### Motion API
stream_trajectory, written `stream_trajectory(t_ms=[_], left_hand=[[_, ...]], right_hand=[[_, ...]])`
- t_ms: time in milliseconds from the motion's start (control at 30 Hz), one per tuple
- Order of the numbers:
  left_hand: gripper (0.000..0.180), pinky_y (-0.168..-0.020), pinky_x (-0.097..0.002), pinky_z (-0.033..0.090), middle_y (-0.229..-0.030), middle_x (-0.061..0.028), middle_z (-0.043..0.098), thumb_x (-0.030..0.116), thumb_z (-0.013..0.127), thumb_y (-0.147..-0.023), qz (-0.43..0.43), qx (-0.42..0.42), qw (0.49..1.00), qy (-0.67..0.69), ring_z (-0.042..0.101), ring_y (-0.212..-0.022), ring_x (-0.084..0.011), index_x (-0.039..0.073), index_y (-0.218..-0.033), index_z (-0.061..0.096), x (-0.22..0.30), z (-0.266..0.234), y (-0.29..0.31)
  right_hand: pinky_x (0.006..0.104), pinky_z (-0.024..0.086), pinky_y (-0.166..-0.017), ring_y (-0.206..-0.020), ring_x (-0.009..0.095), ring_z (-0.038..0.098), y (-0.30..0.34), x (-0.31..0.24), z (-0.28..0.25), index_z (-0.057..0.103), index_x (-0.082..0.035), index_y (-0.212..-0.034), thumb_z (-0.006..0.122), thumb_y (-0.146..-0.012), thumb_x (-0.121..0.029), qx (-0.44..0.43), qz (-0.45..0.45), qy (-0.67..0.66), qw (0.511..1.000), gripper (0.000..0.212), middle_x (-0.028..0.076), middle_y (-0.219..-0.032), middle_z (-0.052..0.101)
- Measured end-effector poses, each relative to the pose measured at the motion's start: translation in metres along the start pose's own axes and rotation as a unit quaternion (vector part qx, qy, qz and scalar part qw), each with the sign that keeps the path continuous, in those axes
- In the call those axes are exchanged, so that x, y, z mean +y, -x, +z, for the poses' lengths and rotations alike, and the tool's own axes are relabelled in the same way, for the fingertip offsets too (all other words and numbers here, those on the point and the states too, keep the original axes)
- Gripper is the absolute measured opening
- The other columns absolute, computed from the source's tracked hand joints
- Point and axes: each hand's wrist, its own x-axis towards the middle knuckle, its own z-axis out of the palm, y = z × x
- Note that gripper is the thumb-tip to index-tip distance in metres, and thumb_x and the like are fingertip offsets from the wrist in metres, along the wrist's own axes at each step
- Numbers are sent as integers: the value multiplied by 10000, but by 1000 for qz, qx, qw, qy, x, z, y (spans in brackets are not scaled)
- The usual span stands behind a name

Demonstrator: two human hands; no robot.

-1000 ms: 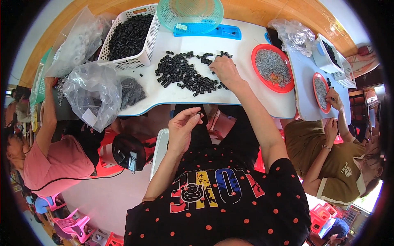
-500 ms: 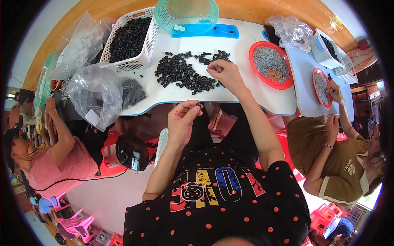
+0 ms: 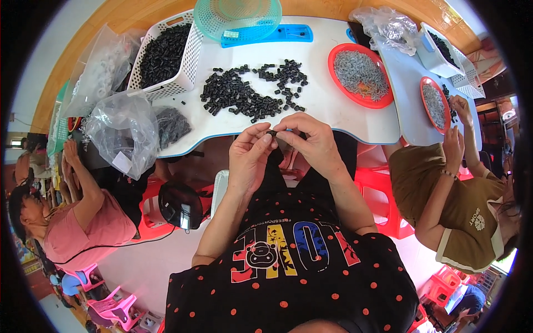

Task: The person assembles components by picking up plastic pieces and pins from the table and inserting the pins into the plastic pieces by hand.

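Observation:
My left hand (image 3: pixel 251 158) pinches a small black plastic part (image 3: pixel 271 133) between thumb and fingertips, just in front of the table's near edge. From the other side my right hand (image 3: pixel 310 142) meets it, thumb and forefinger closed at the part's right end. Whether a smaller piece sits between the right fingertips is hidden. Beyond both hands, a loose pile of short black cylindrical parts (image 3: pixel 236 95) is spread over the white table (image 3: pixel 327 119). To the right of the pile is a red plate (image 3: pixel 387 97) heaped with small clear-grey pieces (image 3: pixel 358 72).
A white basket (image 3: pixel 189 69) of black parts stands at the back left, with clear plastic bags (image 3: pixel 125 130) beside it. A green sieve (image 3: pixel 239 16) rests over a blue tray (image 3: pixel 294 33). Co-workers sit left (image 3: pixel 83 216) and right (image 3: pixel 466 211).
My right hand has come back from the black pile toward me, and its fingertips now meet the part in my left hand. The left hand stays near the table edge.

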Motion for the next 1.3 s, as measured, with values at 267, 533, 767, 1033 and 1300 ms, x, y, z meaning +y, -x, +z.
stream_trajectory(t_ms=[267, 533, 767, 1033, 1300], left_hand=[[244, -1051, -346, 697, -1235, -106, 897, -24, 856, -1199, 12, 14, 1000, -25, 853, -1095, -189, -45, -1441, 873, -4, -13, 0], [229, -1028, -370, 726, -1271, -129, 923, -33, 870, -1182, 0, 27, 1000, -7, 867, -1098, -194, -27, -1410, 898, -8, -25, -5], [235, -989, -358, 730, -1307, -123, 913, -21, 878, -1177, -95, -21, 993, 61, 863, -1120, -194, -8, -1412, 876, -3, -33, -9], [455, -1027, -344, 737, -1367, -95, 881, 25, 920, -1160, -160, -44, 985, 52, 877, -1189, -190, 13, -1575, 733, -6, -55, -12], [446, -1049, -332, 731, -1359, -79, 873, 38, 910, -1172, -190, -25, 979, 72, 861, -1207, -170, 5, -1582, 739, -21, -70, -8]], right_hand=[[341, 671, -943, -1099, 195, 846, 1, 5, 5, 940, 0, -1287, 943, -1110, -28, 11, -92, 112, 989, 179, 95, -1239, 885], [404, 693, -946, -1100, 279, 855, 11, 11, 25, 931, -31, -1268, 994, -1044, -57, 37, 9, 44, 998, 234, 117, -1155, 888], [412, 672, -1033, -1156, 282, 827, 10, 28, 18, 923, -48, -1469, 973, -1078, -154, -11, 0, 21, 1000, 409, 120, -1200, 869], [458, 688, -1157, -1360, 339, 851, 12, 43, 8, 899, -49, -1519, 942, -1115, -187, -114, -22, 20, 993, 428, 137, -1519, 902], [466, 713, -1126, -1335, 357, 864, 22, 53, 23, 888, -41, -1492, 925, -1124, -135, -65, -81, 56, 993, 381, 134, -1482, 914]])
